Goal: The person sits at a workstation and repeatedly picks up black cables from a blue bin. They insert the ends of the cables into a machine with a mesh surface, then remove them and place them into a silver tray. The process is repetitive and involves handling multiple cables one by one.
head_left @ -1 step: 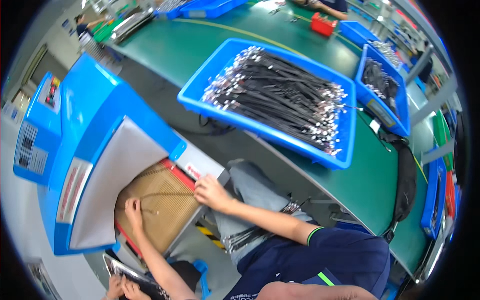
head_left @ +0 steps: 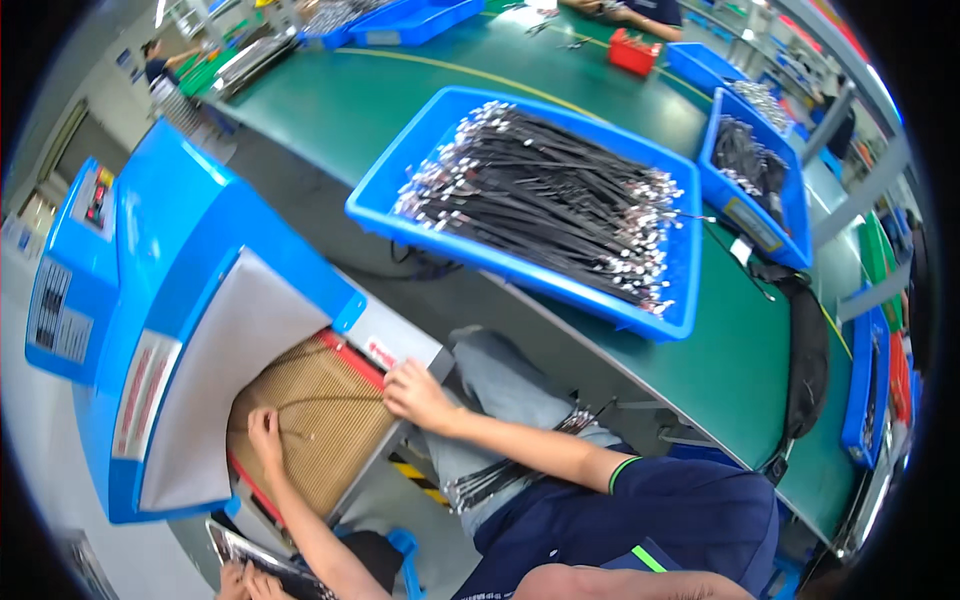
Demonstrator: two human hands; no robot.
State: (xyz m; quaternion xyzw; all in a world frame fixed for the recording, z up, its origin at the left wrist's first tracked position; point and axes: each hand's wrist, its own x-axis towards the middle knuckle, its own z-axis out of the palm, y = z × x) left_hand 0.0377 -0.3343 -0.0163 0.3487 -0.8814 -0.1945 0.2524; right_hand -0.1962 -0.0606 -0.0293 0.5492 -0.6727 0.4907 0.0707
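A thin dark cable [head_left: 340,399] stretches over the ribbed tan belt [head_left: 330,455] at the mouth of a blue hooded machine [head_left: 195,260]. My left hand [head_left: 265,432] is above the belt, its fingers pinched on the cable's left part. A short length with a small pale tip [head_left: 307,436] sticks out to the right of those fingers. At the belt's red-edged right side, my right hand [head_left: 415,396] has its fingers closed around the cable's other end. That end is hidden by the fingers. A bundle of black cables [head_left: 495,484] lies across my lap.
A big blue bin [head_left: 440,245] full of black cables with white connectors stands on the green table [head_left: 690,385]. Smaller blue bins [head_left: 760,235] and a red box [head_left: 632,52] are beyond it. Another person's hands [head_left: 250,580] hold something at lower left.
The view has shifted slightly. Both my hands keep hold of the cable in nearly the same places over the belt.
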